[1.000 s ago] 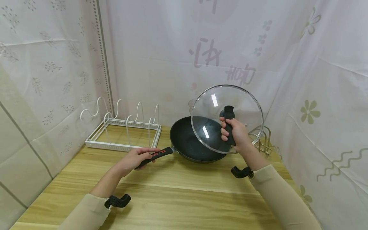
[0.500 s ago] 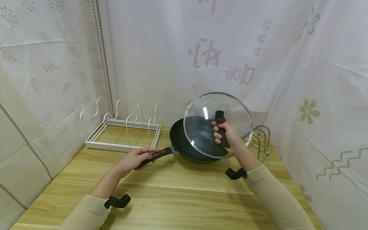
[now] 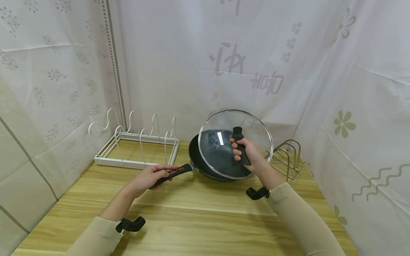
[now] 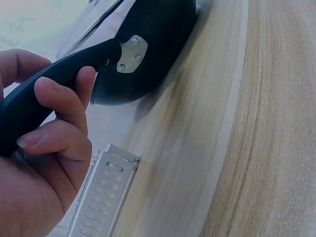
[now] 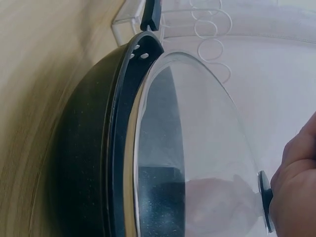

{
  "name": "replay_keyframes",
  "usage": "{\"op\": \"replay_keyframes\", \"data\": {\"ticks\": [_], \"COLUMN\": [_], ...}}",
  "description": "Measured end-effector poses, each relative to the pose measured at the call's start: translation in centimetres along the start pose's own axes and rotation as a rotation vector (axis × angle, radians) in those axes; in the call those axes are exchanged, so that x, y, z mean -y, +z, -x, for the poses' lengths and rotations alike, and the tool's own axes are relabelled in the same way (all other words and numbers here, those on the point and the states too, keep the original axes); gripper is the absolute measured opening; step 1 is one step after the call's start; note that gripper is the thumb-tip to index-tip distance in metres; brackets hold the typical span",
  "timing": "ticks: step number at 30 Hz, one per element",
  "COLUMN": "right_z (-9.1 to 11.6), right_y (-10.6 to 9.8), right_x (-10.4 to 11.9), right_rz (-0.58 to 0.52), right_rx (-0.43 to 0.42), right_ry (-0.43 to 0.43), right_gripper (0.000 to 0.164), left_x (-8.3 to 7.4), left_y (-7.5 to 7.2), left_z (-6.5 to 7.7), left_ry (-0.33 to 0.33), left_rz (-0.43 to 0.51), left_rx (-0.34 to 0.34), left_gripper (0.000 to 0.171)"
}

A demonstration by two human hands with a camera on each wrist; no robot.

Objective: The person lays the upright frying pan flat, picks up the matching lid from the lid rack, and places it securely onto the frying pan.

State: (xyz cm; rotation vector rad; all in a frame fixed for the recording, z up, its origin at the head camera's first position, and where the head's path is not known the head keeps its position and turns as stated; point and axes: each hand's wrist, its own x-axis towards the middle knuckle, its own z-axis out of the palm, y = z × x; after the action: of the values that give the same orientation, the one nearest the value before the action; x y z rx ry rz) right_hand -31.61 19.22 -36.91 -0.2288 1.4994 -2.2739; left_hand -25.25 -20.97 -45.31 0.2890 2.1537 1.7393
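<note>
A black wok (image 3: 196, 149) stands on the wooden table, its long black handle (image 3: 179, 171) with red lettering pointing to the front left. My left hand (image 3: 150, 180) holds that handle, its fingers curled beneath it in the left wrist view. Over the wok is a round glass lid (image 3: 214, 160) with a steel rim, tilted and off-centre to the right. My right hand (image 3: 251, 153) grips the lid's black knob handle (image 3: 238, 133). In the right wrist view a gap shows between the lid's rim (image 5: 140, 128) and the wok's edge (image 5: 109, 163).
A white wire rack (image 3: 121, 163) with upright loops stands left of the wok. Behind my right hand, at the right, is a smaller metal rack (image 3: 293, 160). Patterned curtains (image 3: 160, 71) close off the back and sides of the wooden table (image 3: 192, 227).
My right hand has brought the lid left and down, so it covers more of the wok. The left hand and the wok have stayed in place.
</note>
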Motion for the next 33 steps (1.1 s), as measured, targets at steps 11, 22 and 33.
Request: {"op": "replay_keyframes", "data": {"ticks": [11,22,33], "right_z": [-0.9,-1.8,-3.0], "right_y": [0.0,0.5,1.3], "right_x": [-0.1,-0.1,0.0], "right_rz": [-0.077,-0.185,-0.243], "right_rx": [0.008,-0.006,-0.092], "right_ry": [0.06,0.116,0.144], "right_gripper": [0.028,0.026,0.026], "left_x": [0.0,-0.2,-0.2], "left_y": [0.0,0.1,0.0], "left_z": [0.0,0.0,0.1], "left_ry": [0.003,-0.011,0.005], "left_rz": [-0.007,-0.01,-0.01], "left_rx": [-0.006,-0.007,0.006], "left_gripper": [0.048,0.048,0.049]}}
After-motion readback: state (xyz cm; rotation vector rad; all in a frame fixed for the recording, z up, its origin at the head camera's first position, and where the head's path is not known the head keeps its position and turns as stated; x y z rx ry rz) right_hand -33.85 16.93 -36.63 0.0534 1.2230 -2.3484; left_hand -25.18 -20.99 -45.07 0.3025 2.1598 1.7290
